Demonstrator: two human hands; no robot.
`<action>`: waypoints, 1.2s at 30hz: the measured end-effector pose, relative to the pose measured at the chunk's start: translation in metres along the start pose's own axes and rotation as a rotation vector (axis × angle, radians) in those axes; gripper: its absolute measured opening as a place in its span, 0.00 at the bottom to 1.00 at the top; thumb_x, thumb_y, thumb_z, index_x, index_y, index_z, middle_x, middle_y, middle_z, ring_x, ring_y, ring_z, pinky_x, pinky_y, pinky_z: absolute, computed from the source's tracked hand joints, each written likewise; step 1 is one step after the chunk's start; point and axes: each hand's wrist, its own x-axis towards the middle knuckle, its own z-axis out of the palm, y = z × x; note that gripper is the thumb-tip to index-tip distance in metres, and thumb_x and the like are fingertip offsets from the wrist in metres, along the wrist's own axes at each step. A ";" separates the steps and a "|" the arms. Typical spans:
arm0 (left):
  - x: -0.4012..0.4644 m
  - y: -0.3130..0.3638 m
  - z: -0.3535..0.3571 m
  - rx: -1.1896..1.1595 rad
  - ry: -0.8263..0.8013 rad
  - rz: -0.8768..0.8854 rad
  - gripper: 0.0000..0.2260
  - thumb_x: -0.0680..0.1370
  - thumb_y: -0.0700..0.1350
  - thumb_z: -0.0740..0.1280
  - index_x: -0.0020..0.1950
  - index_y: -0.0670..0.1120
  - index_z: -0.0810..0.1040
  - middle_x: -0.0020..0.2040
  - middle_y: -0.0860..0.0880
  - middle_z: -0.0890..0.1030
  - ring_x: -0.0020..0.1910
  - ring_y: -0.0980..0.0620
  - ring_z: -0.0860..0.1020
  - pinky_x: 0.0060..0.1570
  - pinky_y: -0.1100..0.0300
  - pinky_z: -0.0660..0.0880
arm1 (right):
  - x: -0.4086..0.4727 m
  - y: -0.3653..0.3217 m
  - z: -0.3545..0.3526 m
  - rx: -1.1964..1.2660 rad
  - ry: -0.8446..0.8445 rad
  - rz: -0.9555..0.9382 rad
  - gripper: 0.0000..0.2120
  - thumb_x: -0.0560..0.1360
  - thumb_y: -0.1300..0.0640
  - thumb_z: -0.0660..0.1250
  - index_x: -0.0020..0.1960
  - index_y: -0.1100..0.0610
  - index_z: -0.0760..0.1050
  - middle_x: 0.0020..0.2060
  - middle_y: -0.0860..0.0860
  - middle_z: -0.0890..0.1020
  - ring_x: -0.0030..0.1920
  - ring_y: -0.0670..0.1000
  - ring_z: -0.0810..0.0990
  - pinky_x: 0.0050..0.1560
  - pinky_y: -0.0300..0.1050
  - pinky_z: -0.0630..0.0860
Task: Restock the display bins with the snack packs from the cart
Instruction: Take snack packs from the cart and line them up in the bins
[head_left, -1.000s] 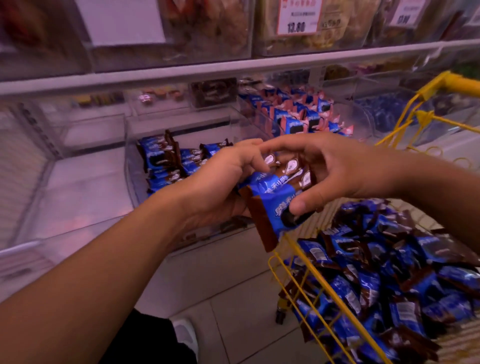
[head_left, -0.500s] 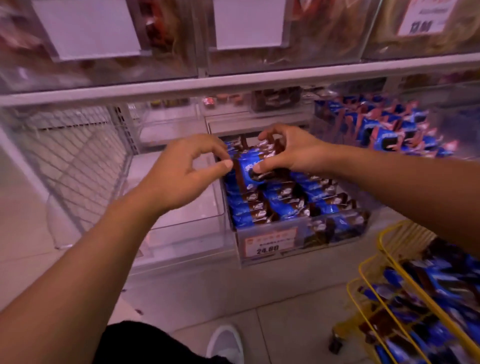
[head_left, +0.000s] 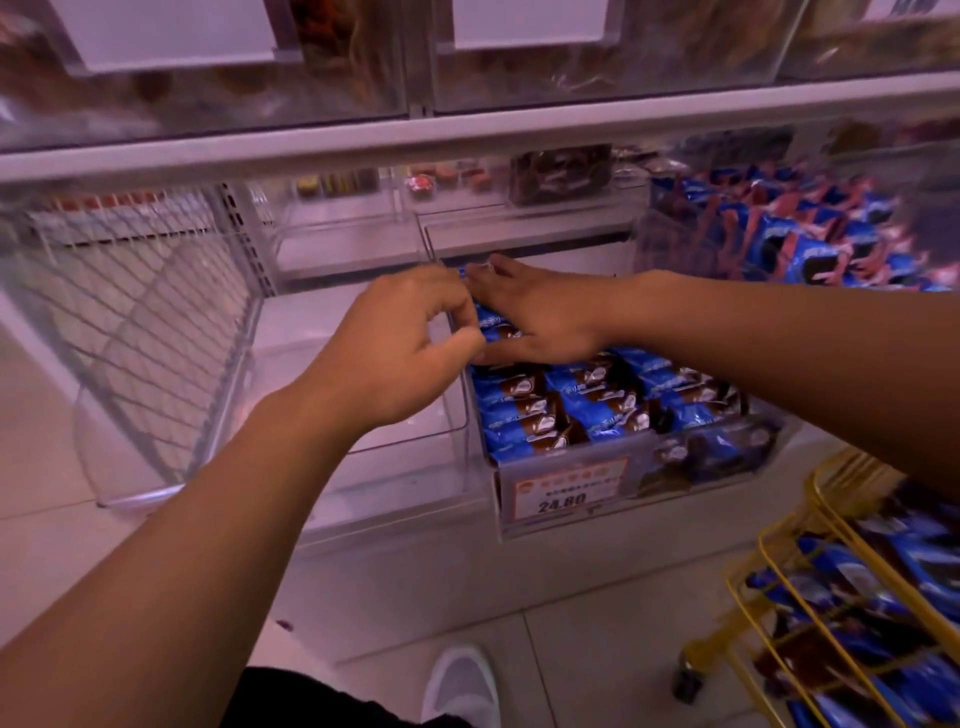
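Right hand (head_left: 540, 317): palm down, fingers extended and nearly flat, resting on top of the snack packs (head_left: 587, 400) at the far end of the display bin (head_left: 566, 499). Not gripping; thumb lies along the near edge of a pack. Left hand (head_left: 400, 343): loosely curled, thumb and forefinger pinched close at the bin's left wall, just beside the right hand. Cannot tell whether anything is pinched between them.

Snack packs: stacked in rows inside the clear bin, long axes running roughly left to right, faces tilted up toward the near side. Blue wrappers with brown ends and a white mark; glossy. Orange price tag (head_left: 566, 493) reading 24.80 on the bin's near wall.

More blue packs piled in the yellow wire cart (head_left: 810, 551), near right. Clear bin (head_left: 322, 457) to the left holds no packs.
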 end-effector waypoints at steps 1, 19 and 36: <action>0.000 0.001 0.000 -0.005 -0.003 -0.018 0.12 0.69 0.52 0.62 0.39 0.47 0.80 0.43 0.50 0.81 0.46 0.50 0.77 0.50 0.47 0.74 | 0.001 -0.002 -0.002 -0.007 -0.013 -0.006 0.46 0.75 0.27 0.51 0.82 0.54 0.44 0.81 0.53 0.46 0.80 0.56 0.41 0.80 0.56 0.47; 0.032 0.239 0.125 0.140 -0.445 0.557 0.16 0.73 0.61 0.66 0.46 0.50 0.80 0.42 0.51 0.82 0.44 0.47 0.80 0.45 0.53 0.77 | -0.355 0.069 0.009 0.036 -0.317 0.650 0.30 0.64 0.37 0.77 0.61 0.50 0.79 0.54 0.50 0.83 0.49 0.49 0.80 0.46 0.40 0.70; 0.038 0.271 0.258 0.542 -1.274 0.175 0.39 0.78 0.48 0.71 0.79 0.43 0.49 0.74 0.42 0.67 0.65 0.42 0.73 0.62 0.52 0.73 | -0.373 0.131 0.104 0.225 -0.536 0.779 0.58 0.63 0.46 0.82 0.80 0.53 0.48 0.77 0.53 0.63 0.73 0.58 0.68 0.67 0.53 0.72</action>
